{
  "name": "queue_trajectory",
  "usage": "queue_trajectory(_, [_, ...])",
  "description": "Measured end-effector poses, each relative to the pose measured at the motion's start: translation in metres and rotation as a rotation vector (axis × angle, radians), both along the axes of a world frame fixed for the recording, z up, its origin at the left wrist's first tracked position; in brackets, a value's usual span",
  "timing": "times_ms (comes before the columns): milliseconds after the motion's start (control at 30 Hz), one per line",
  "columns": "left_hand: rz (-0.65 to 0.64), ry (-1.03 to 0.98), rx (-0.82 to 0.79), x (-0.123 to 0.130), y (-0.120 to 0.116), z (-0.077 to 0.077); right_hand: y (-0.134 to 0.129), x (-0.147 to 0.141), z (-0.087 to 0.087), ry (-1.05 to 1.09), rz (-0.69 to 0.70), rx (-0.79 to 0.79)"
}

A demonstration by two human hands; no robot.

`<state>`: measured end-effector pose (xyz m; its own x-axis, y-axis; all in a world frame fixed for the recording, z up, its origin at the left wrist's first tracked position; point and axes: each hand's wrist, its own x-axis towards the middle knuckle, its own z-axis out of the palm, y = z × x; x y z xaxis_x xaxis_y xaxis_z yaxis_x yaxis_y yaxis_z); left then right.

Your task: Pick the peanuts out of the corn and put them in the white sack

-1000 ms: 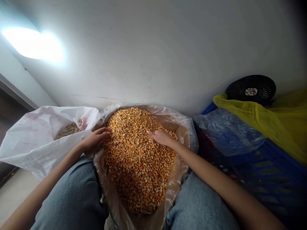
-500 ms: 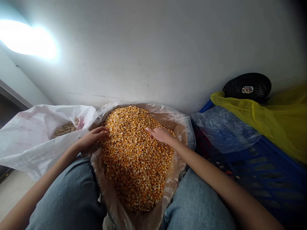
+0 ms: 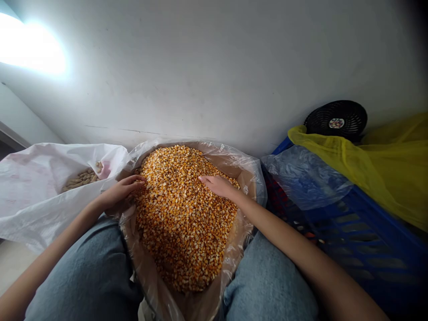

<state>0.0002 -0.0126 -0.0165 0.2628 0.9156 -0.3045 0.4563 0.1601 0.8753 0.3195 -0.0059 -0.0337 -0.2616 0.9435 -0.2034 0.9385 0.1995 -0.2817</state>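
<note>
A large heap of dried corn kernels [image 3: 183,214] fills a clear plastic liner [image 3: 257,174] in a bag between my knees. My left hand [image 3: 124,188] rests at the heap's left edge, open, its fingers reaching onto the kernels by the liner. Over the upper right of the heap lies my right hand [image 3: 218,185], open, with fingers stretched to the left and close to the kernels. Its underside is hidden, and no held thing shows in either hand.
To the left, a white woven sack [image 3: 30,191] lies open with peanuts in their shells [image 3: 80,179] inside. A blue plastic crate [image 3: 377,249] stands on the right, with clear plastic and yellow mesh [image 3: 377,174] over it. A black fan [image 3: 336,120] sits behind, near the wall.
My right hand's fingers have straightened from a more curled pose over the corn. My left hand stays at the heap's left edge. The whole view has shifted slightly.
</note>
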Motion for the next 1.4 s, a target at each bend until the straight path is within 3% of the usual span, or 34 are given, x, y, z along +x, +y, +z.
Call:
queue_trajectory(133, [-0.002,-0.004,-0.011,-0.0009,0.0009,-0.0010,0.0002,-0.0001,-0.0028,-0.019,0.022,-0.078])
queue_trajectory(267, [-0.006,-0.019,-0.032,-0.0013,0.0007,-0.0009,-0.0012,-0.0001,-0.0025,0.093,0.033,-0.004])
queue_trajectory(400, [-0.012,-0.009,-0.023,-0.0011,0.0002,0.0003,-0.0020,-0.0013,-0.0002,0.058,0.083,-0.135])
queue_trajectory(567, [-0.024,-0.018,-0.022,-0.0016,0.0012,-0.0002,-0.0017,-0.0018,-0.0006,0.103,0.060,-0.039])
queue_trajectory(700, [-0.021,-0.038,-0.030,-0.0025,0.0016,-0.0014,-0.0022,-0.0018,-0.0014,0.051,0.093,-0.139])
queue_trajectory(833, [-0.020,-0.044,-0.050,-0.0031,0.0014,-0.0023,-0.0031,-0.0026,0.0000,0.110,0.087,-0.024])
queue_trajectory(1000, [-0.004,-0.034,-0.036,-0.0029,0.0009,-0.0020,-0.0037,-0.0051,0.0009,0.018,0.163,-0.132])
queue_trajectory(1133, [-0.011,-0.022,-0.048,-0.0015,0.0002,-0.0002,-0.0046,-0.0059,0.0018,0.029,0.151,-0.007])
queue_trajectory(1300, [-0.016,-0.021,-0.027,-0.0010,0.0000,0.0010,-0.0057,-0.0067,0.0035,-0.003,0.164,-0.127])
queue_trajectory(1400, [-0.014,-0.018,-0.028,-0.0006,-0.0006,0.0015,-0.0059,-0.0065,0.0034,0.051,0.143,-0.054])
